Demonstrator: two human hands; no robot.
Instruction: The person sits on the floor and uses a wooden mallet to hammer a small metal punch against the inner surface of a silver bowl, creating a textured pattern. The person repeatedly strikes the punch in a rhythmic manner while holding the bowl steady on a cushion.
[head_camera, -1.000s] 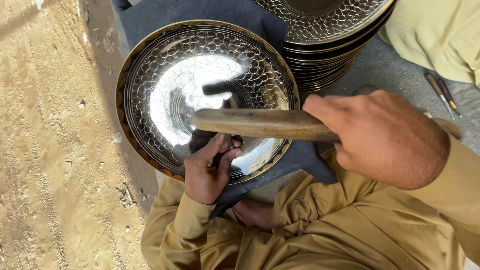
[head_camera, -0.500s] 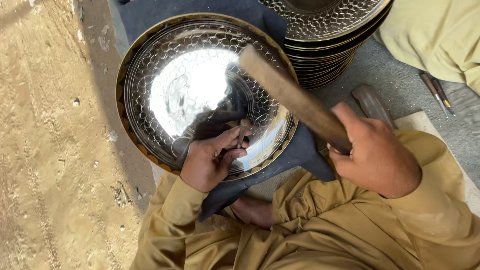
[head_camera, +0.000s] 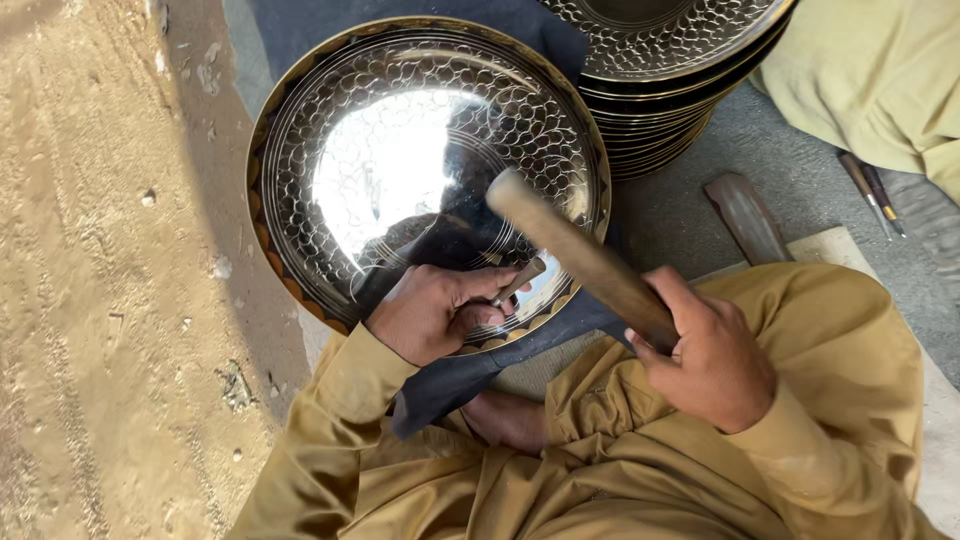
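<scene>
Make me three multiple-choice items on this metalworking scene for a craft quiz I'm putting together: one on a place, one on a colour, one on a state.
1. Where is the stack of finished plates?
A. Beyond the big plate, to its right
B. On the sandy ground to the left
C. On the person's lap

2. What colour are the person's sleeves?
A. Blue
B. Mustard yellow
C. White

3. How is the wooden mallet held?
A. Lying flat on the ground
B. Resting on the stack
C. Raised over the plate in the right hand

Answers: 1 A, the stack of plates sits at the top right past the big plate. 2 B, the sleeves are mustard yellow. 3 C, the right hand holds the mallet up, while the left hand holds a punch on the plate.
</scene>
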